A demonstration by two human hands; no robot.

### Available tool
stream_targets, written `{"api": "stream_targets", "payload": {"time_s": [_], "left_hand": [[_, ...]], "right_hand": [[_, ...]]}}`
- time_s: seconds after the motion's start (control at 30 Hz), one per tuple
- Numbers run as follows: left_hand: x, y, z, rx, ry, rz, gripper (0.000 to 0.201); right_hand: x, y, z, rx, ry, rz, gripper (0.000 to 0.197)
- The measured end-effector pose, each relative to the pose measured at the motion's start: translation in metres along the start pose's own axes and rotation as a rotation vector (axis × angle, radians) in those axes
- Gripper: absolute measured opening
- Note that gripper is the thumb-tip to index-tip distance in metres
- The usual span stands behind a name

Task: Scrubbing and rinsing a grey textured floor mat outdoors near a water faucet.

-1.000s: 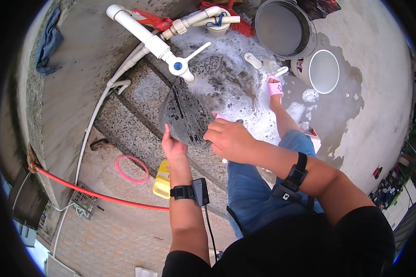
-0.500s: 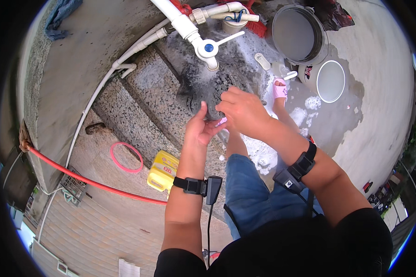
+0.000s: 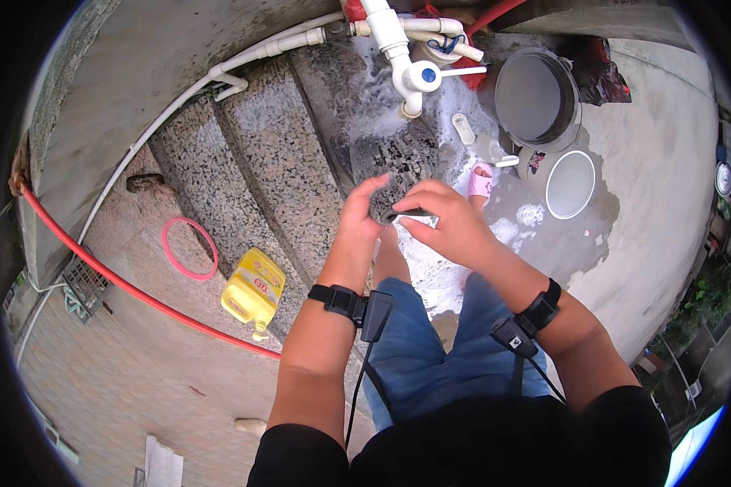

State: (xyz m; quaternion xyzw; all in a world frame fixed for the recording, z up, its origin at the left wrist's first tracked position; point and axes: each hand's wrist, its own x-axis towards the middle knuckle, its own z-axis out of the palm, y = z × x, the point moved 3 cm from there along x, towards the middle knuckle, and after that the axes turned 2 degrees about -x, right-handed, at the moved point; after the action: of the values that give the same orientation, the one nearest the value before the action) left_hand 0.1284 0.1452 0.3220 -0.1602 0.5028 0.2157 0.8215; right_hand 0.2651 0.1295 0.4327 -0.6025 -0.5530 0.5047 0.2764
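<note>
Apparently rinsing | dark sheet [image 3: 391, 160] just under white tap [image 3: 404, 79] | right hand [image 3: 456, 221] pinches its near edge; left hand [image 3: 361, 213], cannot tell | next move calls for steady two-handed grip

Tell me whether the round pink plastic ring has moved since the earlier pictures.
No: the round pink plastic ring lies in the same place beside the speckled grey stone steps; only the camera's view has shifted.

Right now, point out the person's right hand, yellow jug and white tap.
Right hand [image 3: 456, 221], head view: back of the hand.
Yellow jug [image 3: 255, 289], head view: middle of its body.
White tap [image 3: 427, 75], head view: its blue disc.
</note>
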Motion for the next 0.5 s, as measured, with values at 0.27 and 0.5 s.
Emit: {"api": "stream_targets", "payload": {"time_s": [0.27,0.5], "left_hand": [[-0.011,0.012,0.011,-0.210,-0.015,0.024,0.021],[0.009,0.012,-0.005,-0.247,0.045,0.023,0.027]], "right_hand": [[0.027,0.087,0.008,0.631,0.152,0.866,0.084],[0.061,0.108,-0.002,0.566,0.168,0.823,0.071]]}}
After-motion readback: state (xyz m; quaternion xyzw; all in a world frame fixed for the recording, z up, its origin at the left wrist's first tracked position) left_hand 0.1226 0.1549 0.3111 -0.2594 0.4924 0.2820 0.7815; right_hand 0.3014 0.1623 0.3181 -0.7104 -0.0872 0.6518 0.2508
